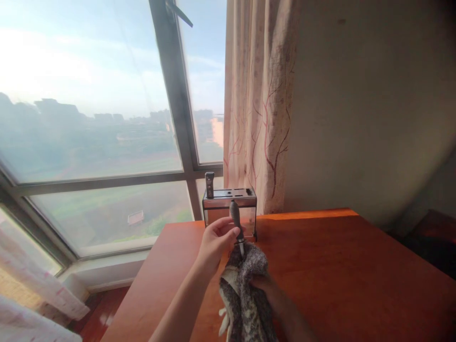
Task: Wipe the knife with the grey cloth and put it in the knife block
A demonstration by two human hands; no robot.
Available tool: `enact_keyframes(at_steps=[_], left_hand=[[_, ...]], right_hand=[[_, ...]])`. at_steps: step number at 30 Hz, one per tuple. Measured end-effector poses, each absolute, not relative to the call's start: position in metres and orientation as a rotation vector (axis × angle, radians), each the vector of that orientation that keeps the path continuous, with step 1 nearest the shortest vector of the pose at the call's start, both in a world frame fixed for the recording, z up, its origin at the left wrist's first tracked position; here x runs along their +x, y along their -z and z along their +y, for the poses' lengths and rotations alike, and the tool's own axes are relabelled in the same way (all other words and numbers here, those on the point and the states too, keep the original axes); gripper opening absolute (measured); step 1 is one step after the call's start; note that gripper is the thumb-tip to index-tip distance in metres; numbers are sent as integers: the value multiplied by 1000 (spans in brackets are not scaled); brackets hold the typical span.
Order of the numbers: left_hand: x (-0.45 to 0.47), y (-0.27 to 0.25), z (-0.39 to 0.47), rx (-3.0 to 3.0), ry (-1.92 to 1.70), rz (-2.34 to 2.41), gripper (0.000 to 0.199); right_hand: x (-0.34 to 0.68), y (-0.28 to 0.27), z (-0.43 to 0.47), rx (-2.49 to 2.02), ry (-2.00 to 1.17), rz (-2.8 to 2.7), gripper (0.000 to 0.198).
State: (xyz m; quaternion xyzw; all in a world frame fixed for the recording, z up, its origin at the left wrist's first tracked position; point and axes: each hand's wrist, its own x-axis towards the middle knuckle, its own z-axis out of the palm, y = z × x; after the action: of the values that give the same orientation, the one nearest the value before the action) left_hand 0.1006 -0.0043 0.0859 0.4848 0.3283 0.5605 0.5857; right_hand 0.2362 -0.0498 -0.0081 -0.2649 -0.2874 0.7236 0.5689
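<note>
View from my head, looking down at an orange-red wooden table [320,266] set vs. a big window [92,109] w/ a patterned curtain [260,104] at its right edge.

My left hand [215,242] has its grip clamped on the grey handle of a knife [235,221], held upright, handle up, just in front of the knife block [230,211]. The blade end goes down into a grey speckled cloth [245,285]. My right hand [263,285] is mostly under that cloth, its grip bunched round the fabric and, as far as I can tell, pressing it to the blade; the fingers are hidden, so I can't be sure.

Progress, as I judge it: the knife is out of the block and mid-wipe, blade wrapped, not yet back in a slot. One other dark handle [210,184] stands in the block's left slot; the other slots look empty.

Count: 1 knife in hand, 1 handle in the block, 1 block, 1 cloth, 1 table, 2 hands, both mine. No other person in view.
</note>
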Motion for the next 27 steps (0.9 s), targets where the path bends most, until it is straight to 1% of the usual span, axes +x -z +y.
enact_keyframes(at_steps=[3, 6, 10, 15, 20, 23, 27], left_hand=[[99, -92, 3, 1070, -1437, 807, 35], [99, -98, 6, 976, -1473, 776, 32], [104, -99, 1, 981, -1388, 769, 29], [116, -92, -7, 1264, -1314, 930, 26], [130, -84, -17, 1446, -1203, 913, 26], [127, -88, -22, 1407, -1134, 810, 25], [115, -94, -23, 1203, -1058, 677, 32]], right_hand=[[235, 10, -52, -652, -1686, -762, 58], [235, 12, -56, -658, -1712, -830, 60], [235, 17, -57, -687, -1704, -829, 63], [236, 17, -53, -644, -1666, -797, 62], [240, 11, -51, -626, -1644, -733, 61], [238, 12, -50, -586, -1629, -641, 65], [234, 16, -47, -568, -1583, -604, 69]])
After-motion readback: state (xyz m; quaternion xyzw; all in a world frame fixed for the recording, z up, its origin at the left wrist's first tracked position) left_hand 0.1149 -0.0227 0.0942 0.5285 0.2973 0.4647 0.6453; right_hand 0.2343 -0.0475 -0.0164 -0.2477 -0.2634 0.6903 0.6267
